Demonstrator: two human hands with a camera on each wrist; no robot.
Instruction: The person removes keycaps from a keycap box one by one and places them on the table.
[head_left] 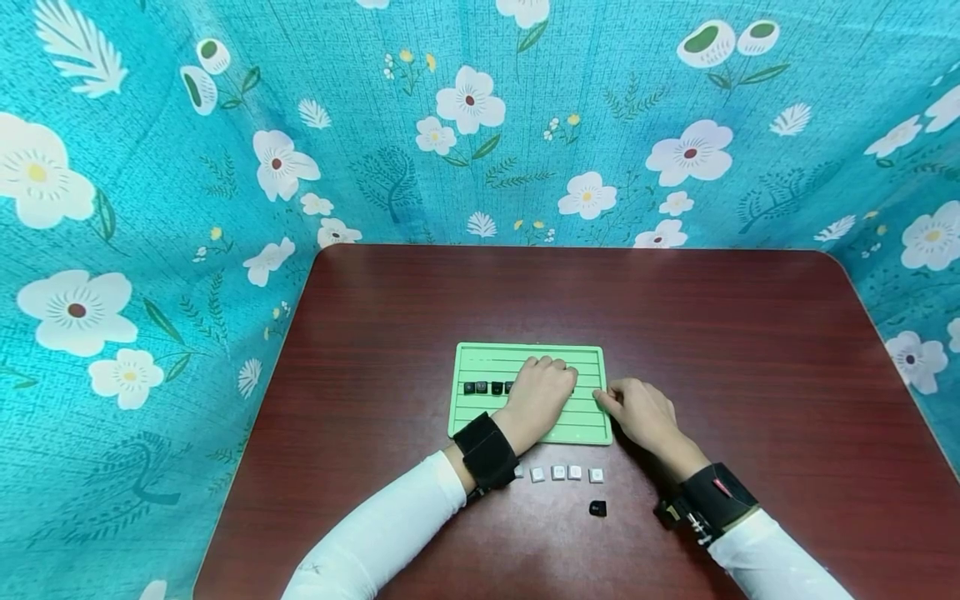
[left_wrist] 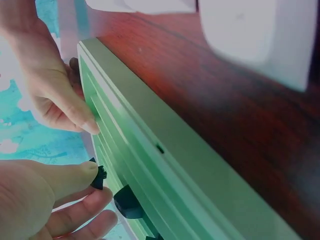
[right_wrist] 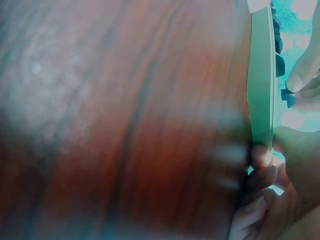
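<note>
A light green ridged tray [head_left: 529, 345] lies on the table, with a row of black keycaps [head_left: 482, 387] standing on it at the left. Over the tray's middle is my left hand [head_left: 536, 396]; its thumb and finger pinch a black keycap [left_wrist: 99, 176], held just off the ridges in the left wrist view. That keycap is hidden under the hand in the head view. My right hand [head_left: 647, 415] grips the tray's right edge, thumb on the rim and curled fingers against the side, as the right wrist view shows.
On the dark red-brown table [head_left: 390, 317], several white keycaps [head_left: 558, 472] form a row just in front of the tray, partly behind my left wrist. A single black keycap [head_left: 597, 508] lies nearer to me. Blue flowered cloth [head_left: 405, 125] hangs around the table.
</note>
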